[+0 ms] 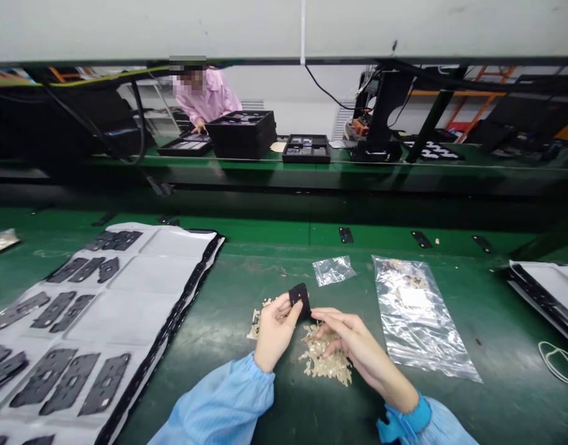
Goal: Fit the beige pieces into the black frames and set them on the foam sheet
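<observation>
My left hand [273,330] holds a small flat black part [300,298] upright between thumb and fingers, over the green bench. My right hand [353,343] reaches in from the right, its fingertips pinched at the lower right edge of that part. Beneath both hands lies a pile of small tan pieces [325,358], with a few more scattered to the left [258,318]. Both sleeves are light blue.
A white tray [139,278] with several black flat parts lies at left. A small clear bag [334,270] and a larger clear bag [416,315] lie to the right. Another tray [550,287] is at far right. Across the conveyor, a person in pink [204,99] works beside stacked black trays [241,133].
</observation>
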A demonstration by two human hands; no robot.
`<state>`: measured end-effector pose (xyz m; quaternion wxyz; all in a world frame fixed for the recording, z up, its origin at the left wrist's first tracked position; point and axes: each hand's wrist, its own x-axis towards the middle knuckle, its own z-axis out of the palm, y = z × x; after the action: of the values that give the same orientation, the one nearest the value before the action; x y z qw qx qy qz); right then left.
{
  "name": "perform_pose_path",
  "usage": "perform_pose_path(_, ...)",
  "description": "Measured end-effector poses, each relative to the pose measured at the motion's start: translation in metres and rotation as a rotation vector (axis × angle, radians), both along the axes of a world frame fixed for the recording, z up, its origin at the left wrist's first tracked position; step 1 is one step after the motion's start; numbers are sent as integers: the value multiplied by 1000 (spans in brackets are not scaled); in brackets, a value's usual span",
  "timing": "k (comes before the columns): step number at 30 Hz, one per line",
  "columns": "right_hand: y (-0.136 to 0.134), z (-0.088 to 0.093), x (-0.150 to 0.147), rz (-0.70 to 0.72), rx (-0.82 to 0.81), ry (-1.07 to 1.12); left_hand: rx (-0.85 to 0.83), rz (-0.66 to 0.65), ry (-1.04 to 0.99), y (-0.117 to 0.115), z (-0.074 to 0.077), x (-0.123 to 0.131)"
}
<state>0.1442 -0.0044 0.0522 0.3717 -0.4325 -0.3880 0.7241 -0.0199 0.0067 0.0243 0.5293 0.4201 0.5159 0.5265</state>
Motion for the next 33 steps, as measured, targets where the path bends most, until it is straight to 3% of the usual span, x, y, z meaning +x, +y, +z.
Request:
perform_pose_path(12,2,-5,4,-24,-54,41,-16,-6,-32,-1,5,1)
perform_pose_path(23,7,-6,8,-14,9,-71,-46,-135,-101,-2,11,-2)
perform_pose_path(33,6,-34,-1,-105,2,-122,-158,-186,-175,-3,21,-1)
